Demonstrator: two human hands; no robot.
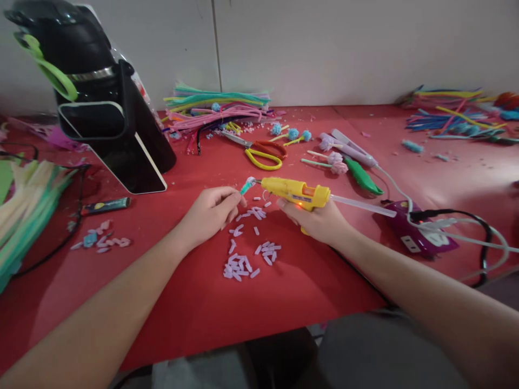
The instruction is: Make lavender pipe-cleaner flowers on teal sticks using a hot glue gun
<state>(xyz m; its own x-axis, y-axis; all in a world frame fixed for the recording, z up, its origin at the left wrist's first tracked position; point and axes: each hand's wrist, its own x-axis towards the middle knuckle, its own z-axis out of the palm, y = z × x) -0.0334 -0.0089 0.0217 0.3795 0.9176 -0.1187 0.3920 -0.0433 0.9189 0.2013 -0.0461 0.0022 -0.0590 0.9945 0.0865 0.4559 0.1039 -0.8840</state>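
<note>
My left hand [219, 210] pinches a short teal pipe cleaner stem [245, 187] with a pale lilac tuft at its tip. Wrapped in my right hand [320, 219] is a yellow hot glue gun [295, 192], its orange light lit and a clear glue stick [365, 206] jutting from its back. The gun's nozzle points left and meets, or nearly meets, the lilac tuft. Below both hands, small cut lilac pieces [237, 266] lie scattered and in loose piles on the red tabletop [194, 302].
Scissors [263, 158] with yellow and red handles lie behind the glue gun. Finished-looking lilac flowers [335, 162], a hair straightener [354, 148] and a purple power strip [421, 229] with cables sit at right. A black bottle [117, 108] stands left; pipe cleaner bundles [219, 102] lie along the wall.
</note>
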